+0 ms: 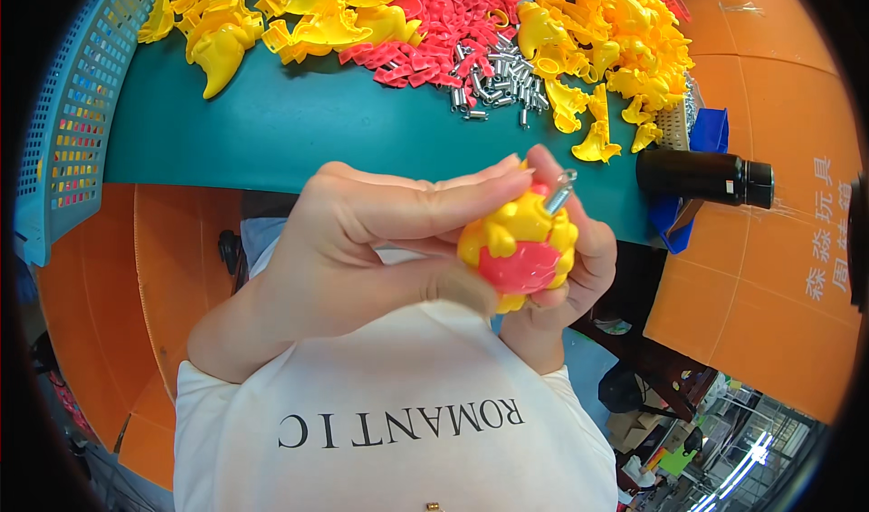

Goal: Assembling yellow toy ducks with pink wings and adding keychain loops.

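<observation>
Between my two hands is a small rounded plastic toy part [520, 263], yellow and bumpy with a smooth red panel on its near side. A metal spring [561, 191] with a looped end sticks up out of its top. My left hand [398, 231] grips the toy part from the left, thumb low and fingers over the top. Curled round its far and right sides, my right hand [587, 263] has its fingers beside the spring. Part of the toy is hidden behind the fingers. Both hands are in front of the table's near edge.
Yellow plastic shells [625, 32], red pieces [444, 23] and loose springs [511, 77] lie heaped along the far side of the green table [208, 132]. A blue basket [77, 105] stands left. Right are a black bottle [697, 177] and orange cardboard [769, 86].
</observation>
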`<state>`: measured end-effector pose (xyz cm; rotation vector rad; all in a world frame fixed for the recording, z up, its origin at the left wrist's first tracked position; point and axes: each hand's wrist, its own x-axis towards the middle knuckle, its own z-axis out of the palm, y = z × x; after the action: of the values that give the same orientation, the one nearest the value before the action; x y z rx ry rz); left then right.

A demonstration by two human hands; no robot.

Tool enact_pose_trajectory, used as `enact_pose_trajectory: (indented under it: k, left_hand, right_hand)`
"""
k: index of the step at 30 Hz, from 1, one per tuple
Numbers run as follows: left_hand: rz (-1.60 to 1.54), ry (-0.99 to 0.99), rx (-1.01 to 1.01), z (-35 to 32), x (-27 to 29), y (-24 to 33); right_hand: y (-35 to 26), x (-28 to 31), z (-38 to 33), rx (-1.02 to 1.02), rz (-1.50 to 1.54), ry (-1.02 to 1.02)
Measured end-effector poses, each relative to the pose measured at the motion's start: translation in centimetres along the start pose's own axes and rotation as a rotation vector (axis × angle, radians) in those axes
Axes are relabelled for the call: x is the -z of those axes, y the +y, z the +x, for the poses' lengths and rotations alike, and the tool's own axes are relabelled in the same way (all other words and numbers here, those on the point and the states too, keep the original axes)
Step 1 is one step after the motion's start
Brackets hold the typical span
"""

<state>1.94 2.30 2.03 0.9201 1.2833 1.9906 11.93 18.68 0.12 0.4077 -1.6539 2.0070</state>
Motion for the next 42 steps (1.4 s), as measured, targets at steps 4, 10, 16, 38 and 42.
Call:
enact_pose_trajectory:
  k: [4, 10, 16, 38, 42]
  left_hand:
    - [0.123, -0.011, -0.135, 0.3, -0.3, 0.2]
    - [0.032, -0.011, -0.061, -0.2, 0.3, -0.1]
    - [0.052, -0.057, -0.052, 0.3, 0.6, 0.1]
    - [0.804, 0.325, -0.377, -0.5, 2.3, -5.9]
    - [0.766, 0.312, -0.383, 0.2, 2.6, -5.9]
  right_hand:
    - [-1.4, -0.8, 0.6, -0.062, 0.016, 0.023]
    - [-0.8, 0.0, 0.9, -0.039, -0.068, -0.051]
    - [0.2, 0.3, 0.7, 0.067, -0.188, -0.055]
    - [4.2, -1.1, 2.6, -0.134, -0.534, -0.034]
    - [5.1, -1.1, 2.1, -0.063, -0.565, 0.015]
